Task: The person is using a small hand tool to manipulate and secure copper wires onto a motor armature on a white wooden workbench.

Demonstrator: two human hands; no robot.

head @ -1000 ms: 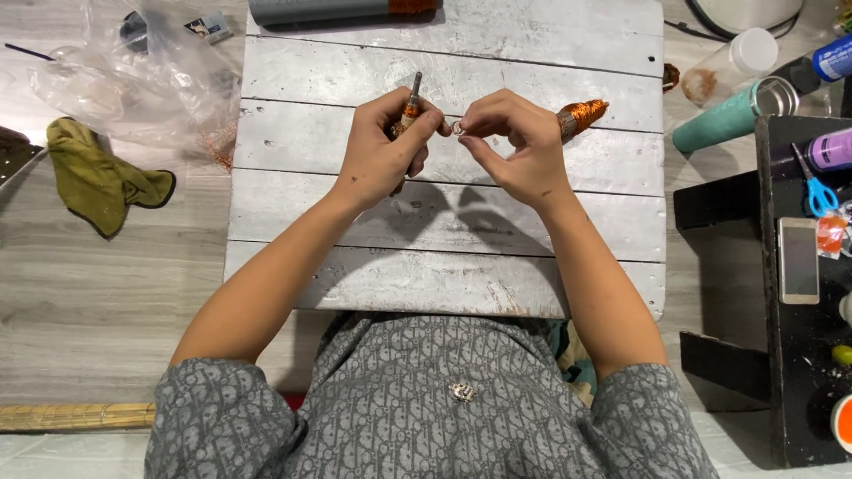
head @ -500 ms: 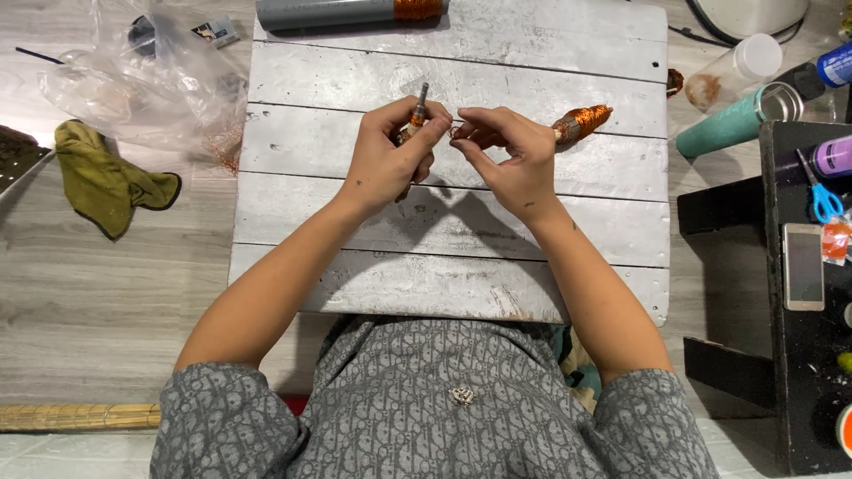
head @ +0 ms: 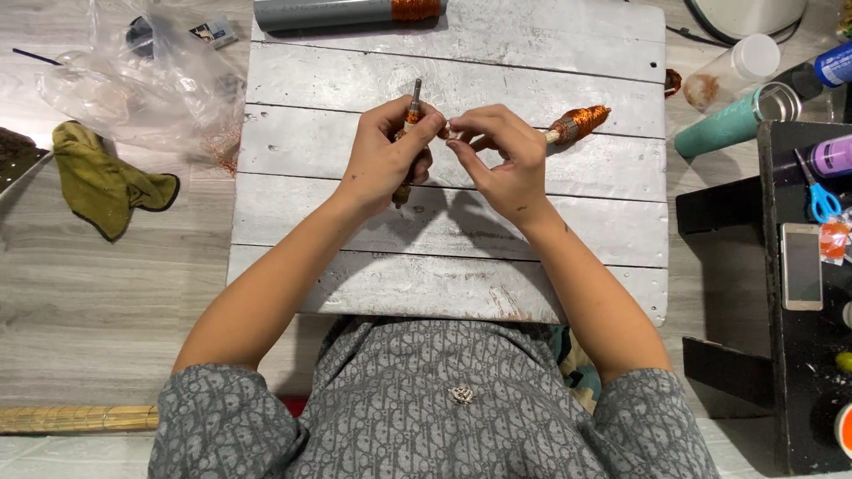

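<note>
1. The left hand is closed around a thin metal rod wound with copper wire, held upright over the white plank board.
2. The right hand pinches something small beside the rod; likely the fine wire end, too small to tell.
3. The wire looks light, springy and kink-prone; the stiff rod seems the safer hold.
4. A second wire-wound spindle lies just right.
5. A clear plastic bag holds a copper tangle; a capped clear jar has brownish contents.

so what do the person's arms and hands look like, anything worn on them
Both arms are bare from above the elbow down. The left hand and right hand have no gloves, and no rings or watch show. The short sleeves are grey fabric with a repeating woven pattern, loose at the upper arms.
</note>
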